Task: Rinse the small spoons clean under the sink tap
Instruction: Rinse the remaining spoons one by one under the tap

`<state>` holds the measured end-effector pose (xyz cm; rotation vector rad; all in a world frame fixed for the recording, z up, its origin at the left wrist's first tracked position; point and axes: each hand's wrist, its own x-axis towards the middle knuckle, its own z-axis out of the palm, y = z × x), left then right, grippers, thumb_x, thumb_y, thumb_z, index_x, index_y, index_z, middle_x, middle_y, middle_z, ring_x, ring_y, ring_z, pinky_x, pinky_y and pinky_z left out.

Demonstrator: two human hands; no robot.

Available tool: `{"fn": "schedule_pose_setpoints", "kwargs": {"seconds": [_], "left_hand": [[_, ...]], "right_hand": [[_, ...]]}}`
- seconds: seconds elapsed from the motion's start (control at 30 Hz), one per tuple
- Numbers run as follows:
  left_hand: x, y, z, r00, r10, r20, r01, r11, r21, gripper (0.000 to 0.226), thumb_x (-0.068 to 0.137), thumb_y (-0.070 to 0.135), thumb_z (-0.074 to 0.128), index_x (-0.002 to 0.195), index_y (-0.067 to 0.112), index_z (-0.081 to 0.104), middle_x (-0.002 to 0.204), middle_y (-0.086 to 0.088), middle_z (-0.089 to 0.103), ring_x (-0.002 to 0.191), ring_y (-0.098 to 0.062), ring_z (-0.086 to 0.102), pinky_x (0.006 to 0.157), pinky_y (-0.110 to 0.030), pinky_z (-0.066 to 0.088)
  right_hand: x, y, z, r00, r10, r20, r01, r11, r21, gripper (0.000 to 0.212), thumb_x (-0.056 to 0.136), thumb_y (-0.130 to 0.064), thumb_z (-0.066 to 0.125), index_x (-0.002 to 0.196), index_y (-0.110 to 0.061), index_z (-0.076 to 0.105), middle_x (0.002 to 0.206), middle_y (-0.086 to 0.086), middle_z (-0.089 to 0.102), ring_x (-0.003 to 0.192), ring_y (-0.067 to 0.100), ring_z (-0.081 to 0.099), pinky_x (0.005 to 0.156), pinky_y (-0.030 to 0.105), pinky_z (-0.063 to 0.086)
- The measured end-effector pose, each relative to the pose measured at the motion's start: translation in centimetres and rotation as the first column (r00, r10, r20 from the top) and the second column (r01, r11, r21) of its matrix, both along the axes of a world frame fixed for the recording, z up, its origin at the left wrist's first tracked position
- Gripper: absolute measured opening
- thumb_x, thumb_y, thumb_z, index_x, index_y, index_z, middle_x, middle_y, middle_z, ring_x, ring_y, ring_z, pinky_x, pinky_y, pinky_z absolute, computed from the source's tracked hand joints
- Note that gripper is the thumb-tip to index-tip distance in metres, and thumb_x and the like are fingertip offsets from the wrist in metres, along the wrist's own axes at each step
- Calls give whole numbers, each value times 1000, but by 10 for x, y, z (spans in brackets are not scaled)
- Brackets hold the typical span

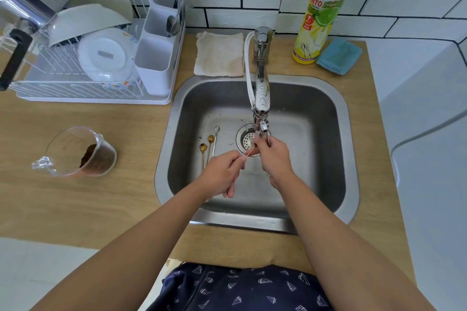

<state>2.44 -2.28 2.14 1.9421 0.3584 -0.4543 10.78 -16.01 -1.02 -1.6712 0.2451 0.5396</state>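
Two hands, centre frame: our left grip and right grip pinch a thin gold spoon beneath the chrome tap.

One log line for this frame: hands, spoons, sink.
left hand: pinches gold spoon handle | right hand: grips its bowl end beneath tap | sink: three spoons lying left of drain

Both forearms were bare, with no sleeves reaching into view and no watch, ring or band on the left hand or the right hand. Below, the person wore dark navy cloth printed with small white outlined triangles
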Motion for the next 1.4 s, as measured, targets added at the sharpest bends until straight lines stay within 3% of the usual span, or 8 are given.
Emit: {"fn": "schedule_pose_setpoints", "kwargs": {"seconds": [0.3,0.47,0.67,0.73,0.87,1.03,1.27,1.4], "left_hand": [[-4,0,-4,999,15,53,-19,996,86,28,106,34,42,89,17,55,49,5,55,33,-14,53,37,-23,43],[0,1,-1,997,48,55,-51,997,56,29,106,33,44,89,13,56,57,2,60,33,-16,54,36,-26,43],[0,0,0,999,40,29,-41,998,42,30,107,36,40,94,15,57,57,-1,58,38,-17,56,39,-27,45],[-1,0,1,1000,25,19,-25,1000,13,29,107,35,40,96,15,58,57,-1,57,39,-17,55,40,-27,45],[-1,1,1,992,97,-79,-112,972,-206,22,106,24,46,106,12,64,65,1,57,46,-12,50,44,-24,41],[27,-5,-2,921,337,-197,-391,789,-474,13,99,7,60,110,9,67,83,-4,69,60,-8,57,57,-18,46],[61,-36,-11,843,499,-201,-537,798,-274,35,88,40,76,83,7,68,50,2,56,37,-7,43,38,-18,37],[59,-39,-12,914,357,-196,-405,752,-520,20,99,27,63,96,7,66,70,-5,69,59,-14,66,55,-21,53]], "right_hand": [[-2,0,3,989,103,-104,-84,982,168,14,99,-33,59,97,-25,69,92,-1,81,45,11,27,43,24,26],[-6,3,-2,989,77,-127,-53,982,183,24,108,-34,47,107,-22,68,93,1,82,42,8,27,41,23,28],[-9,1,0,979,201,-31,-194,970,143,25,93,-26,74,116,-26,65,66,-20,65,49,-6,53,51,10,38],[-4,1,0,990,142,-23,-138,984,115,8,95,-30,71,100,-24,70,75,-14,76,45,-7,53,54,15,37],[5,-3,1,996,5,-85,0,998,68,26,104,-37,56,99,-17,72,84,-2,82,38,-5,51,51,20,35],[6,-23,-1,956,-277,-93,287,950,123,24,106,-33,53,103,-16,70,92,0,82,34,3,31,35,19,28],[11,-49,9,950,-295,-98,307,941,142,16,104,-31,60,100,-18,68,99,-4,82,38,7,22,39,23,24],[14,-55,11,916,-380,-129,397,905,150,15,104,-28,60,103,-15,67,97,-2,82,38,6,23,38,21,25]]}}
